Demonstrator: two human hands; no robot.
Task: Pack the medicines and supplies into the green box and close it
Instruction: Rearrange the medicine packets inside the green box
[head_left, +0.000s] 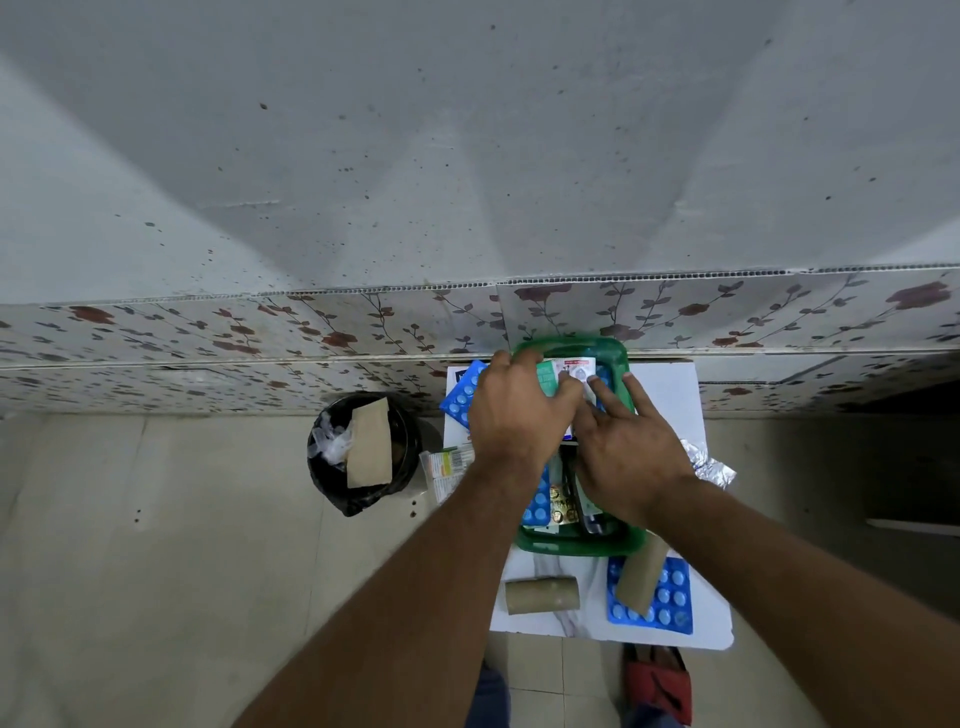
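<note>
hands, two, meet over the green box (574, 543) on the counter (670, 384): left hand (514, 410) grip pinching one white packet (574, 371), right hand (631, 457) open beside it; two cardboard rolls (542, 595) lie nearer.

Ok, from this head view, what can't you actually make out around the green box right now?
- Middle of the green box: covered by the left hand and right hand.
- Print on the white packet the hands hold: too small to read.
- Blue blister pack near the table's front edge: partly under a cardboard tube.
- Foil strip: mostly behind the right wrist.
- Bin contents: dark, unclear.
</note>
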